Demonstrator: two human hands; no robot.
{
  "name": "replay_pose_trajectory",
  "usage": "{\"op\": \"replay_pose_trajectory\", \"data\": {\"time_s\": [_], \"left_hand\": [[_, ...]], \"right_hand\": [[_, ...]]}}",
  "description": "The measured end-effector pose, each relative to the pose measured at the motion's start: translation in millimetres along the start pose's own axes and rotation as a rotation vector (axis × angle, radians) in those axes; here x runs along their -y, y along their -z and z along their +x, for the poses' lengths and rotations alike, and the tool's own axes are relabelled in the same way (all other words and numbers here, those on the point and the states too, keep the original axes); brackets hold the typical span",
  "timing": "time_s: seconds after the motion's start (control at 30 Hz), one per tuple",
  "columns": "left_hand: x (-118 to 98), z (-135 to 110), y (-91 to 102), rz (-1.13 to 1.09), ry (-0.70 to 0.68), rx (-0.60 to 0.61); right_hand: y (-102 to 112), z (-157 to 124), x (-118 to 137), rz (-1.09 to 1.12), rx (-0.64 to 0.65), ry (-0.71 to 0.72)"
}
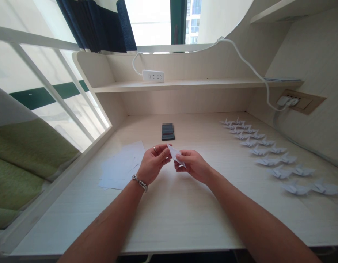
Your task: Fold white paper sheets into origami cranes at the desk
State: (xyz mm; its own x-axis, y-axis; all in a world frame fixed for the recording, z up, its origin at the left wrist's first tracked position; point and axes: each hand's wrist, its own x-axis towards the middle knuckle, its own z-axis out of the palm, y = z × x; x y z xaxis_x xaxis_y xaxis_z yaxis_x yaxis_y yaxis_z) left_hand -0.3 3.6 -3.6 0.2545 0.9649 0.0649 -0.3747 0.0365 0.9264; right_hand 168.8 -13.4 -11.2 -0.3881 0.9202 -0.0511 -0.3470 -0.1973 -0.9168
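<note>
A small piece of folded white paper is held up between my two hands over the middle of the desk. My left hand, with a ring and a chain bracelet, pinches its upper left edge between thumb and fingers. On the other side, my right hand grips the lower right part, thumb on top and fingers curled beneath. The paper comes to a point at the top and another at the bottom right. Fingers hide part of its folds.
Loose white paper sheets lie left of my hands. A dark phone rests beyond them. Rows of folded paper cranes stand along the right side. A power strip sits on the shelf, and a white cable hangs at the right.
</note>
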Motion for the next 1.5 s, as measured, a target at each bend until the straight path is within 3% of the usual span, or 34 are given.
{"op": "replay_pose_trajectory", "data": {"time_s": [0.57, 0.73, 0.93, 1.0, 1.13, 1.2, 1.33, 1.43, 1.5], "left_hand": [[1.3, -3.6, -3.2, -0.11, 0.072, 0.117], [-0.7, -3.4, -5.1, -0.076, 0.083, 0.057], [-0.3, -3.9, -7.6, 0.105, 0.054, -0.036], [0.9, -3.7, -7.3, 0.153, 0.043, -0.051], [3.8, -2.5, -7.2, 0.192, 0.016, -0.128], [5.1, -2.0, -7.7, 0.188, -0.008, -0.16], [6.7, -1.3, -8.1, 0.187, -0.062, -0.171], [7.4, -1.0, -7.5, 0.204, -0.08, -0.157], [7.8, -1.1, -7.5, 0.224, -0.076, -0.147]], "right_hand": [[-0.1, -3.6, 3.2, 0.035, 0.077, -0.023], [1.7, -2.1, 1.3, -0.009, 0.079, -0.012], [6.9, 0.9, -1.2, -0.21, 0.054, 0.006], [7.8, 3.0, -2.4, -0.275, -0.005, 0.053], [8.7, 7.5, -6.2, -0.566, -0.325, 0.306], [8.2, 8.3, -7.7, -0.698, -0.409, 0.409], [4.2, 7.6, -8.8, -0.816, -0.294, 0.419], [1.6, 8.4, -9.7, -0.737, -0.183, 0.352], [2.1, 10.4, -11.6, -0.667, -0.185, 0.332]]}}
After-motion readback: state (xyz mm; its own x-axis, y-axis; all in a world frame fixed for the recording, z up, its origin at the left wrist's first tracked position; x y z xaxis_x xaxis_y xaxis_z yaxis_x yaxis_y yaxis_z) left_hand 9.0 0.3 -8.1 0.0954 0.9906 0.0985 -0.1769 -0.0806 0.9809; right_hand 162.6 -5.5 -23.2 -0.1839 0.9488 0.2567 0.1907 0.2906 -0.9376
